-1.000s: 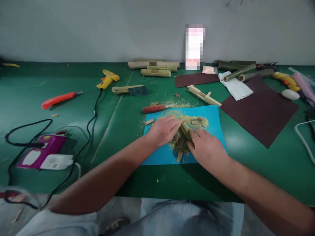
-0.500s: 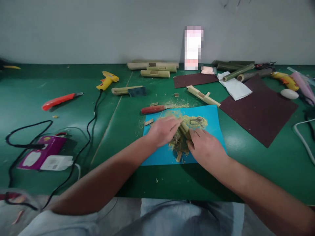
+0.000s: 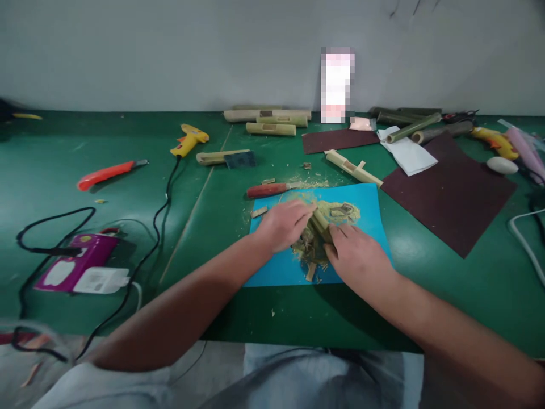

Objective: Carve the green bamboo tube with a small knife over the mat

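Note:
A short bamboo piece (image 3: 321, 223) lies slanted between my hands, above a blue sheet (image 3: 361, 207) strewn with shavings. My left hand (image 3: 287, 224) is closed at its upper end, fingers pressed together; whether a small item sits in those fingers is hidden. Wrapped round the lower end is my right hand (image 3: 355, 250). Sawdust and wood chips (image 3: 310, 270) are heaped under and beside the piece. Just beyond the sheet's upper left edge rests a red-handled tool (image 3: 267, 190).
At the left are a red cutter (image 3: 106, 174), a yellow glue gun (image 3: 189, 140) and a purple power strip (image 3: 79, 261) with cables. Bamboo tubes (image 3: 271, 129) line the back. Brown sandpaper (image 3: 451, 193) and a white paper (image 3: 409, 156) lie at the right.
The view has shifted slightly, so the table objects sit a little further right. Both hands keep nearly the same places on the bamboo piece.

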The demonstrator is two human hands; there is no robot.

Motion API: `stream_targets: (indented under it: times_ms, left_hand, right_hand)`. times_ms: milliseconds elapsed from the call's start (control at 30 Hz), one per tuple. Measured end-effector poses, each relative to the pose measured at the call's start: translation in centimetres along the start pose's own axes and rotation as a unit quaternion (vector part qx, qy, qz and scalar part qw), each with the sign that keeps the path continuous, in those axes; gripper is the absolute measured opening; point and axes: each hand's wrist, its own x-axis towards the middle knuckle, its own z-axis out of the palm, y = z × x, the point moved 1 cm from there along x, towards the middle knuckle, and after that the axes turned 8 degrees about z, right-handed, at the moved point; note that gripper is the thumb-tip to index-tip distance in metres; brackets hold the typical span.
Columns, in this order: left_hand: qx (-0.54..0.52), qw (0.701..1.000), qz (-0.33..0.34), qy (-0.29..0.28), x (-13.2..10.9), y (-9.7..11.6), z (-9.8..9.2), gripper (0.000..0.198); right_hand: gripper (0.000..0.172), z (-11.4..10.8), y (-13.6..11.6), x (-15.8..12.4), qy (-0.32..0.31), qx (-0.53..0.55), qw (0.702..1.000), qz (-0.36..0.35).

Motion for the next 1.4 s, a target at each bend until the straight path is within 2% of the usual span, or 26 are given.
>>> stream_targets:
  times_ms: [100,233,400,500,600,767,967,1067,1167,1300,1400]
  left_hand:
    - [-0.017,0.999,0.017,-0.031,0.0,0.1,0.2,0.033]
    - [-0.005,1.0,-0.004,0.025,-0.1,-0.5,0.0,0.032]
    - [0.007,0.999,0.029,-0.026,-0.3,-0.7,-0.1,0.034]
    - [0.006,1.0,-0.001,0.014,-0.3,-1.3,-0.1,0.031]
    - [0.005,0.999,-0.024,0.022,-0.4,-1.8,-0.2,0.03]
    - [-0.015,0.997,-0.02,0.071,-0.4,-1.5,-0.7,0.027]
    - [-0.005,0.999,-0.014,0.047,-0.5,-1.2,-0.3,0.026]
    - [0.01,0.999,0.028,0.026,-0.6,-0.9,-0.2,0.026]
    - [0.029,0.997,0.066,0.002,-0.7,-0.6,-0.3,0.027]
    - [0.058,0.997,0.056,0.02,-0.7,-0.4,-0.3,0.028]
    - [0.066,0.995,0.078,-0.018,-0.7,-0.2,-0.1,0.03]
  right_hand:
    - [0.03,0.0,0.1,0.0,-0.004,0.004,1.0,0.003]
    - [0.032,-0.1,0.1,0.1,-0.01,0.006,1.0,0.006]
    - [0.03,-0.2,0.1,0.2,-0.023,0.012,1.0,0.007]
    - [0.032,-0.3,0.1,0.2,-0.014,0.011,1.0,0.011]
    - [0.03,-0.3,0.0,0.1,-0.019,0.013,1.0,0.014]
    - [0.026,-0.3,0.0,0.1,-0.006,0.019,0.999,0.025]
    - [0.022,-0.1,0.5,0.3,0.027,0.041,0.998,0.04]
    - [0.019,0.0,0.6,0.3,0.045,0.04,0.997,0.04]
    - [0.018,0.0,0.6,0.3,0.05,0.04,0.997,0.033]
    - [0.018,-0.1,0.6,0.4,0.043,0.041,0.998,0.034]
    - [0.017,-0.2,0.6,0.4,0.026,0.041,0.998,0.033]
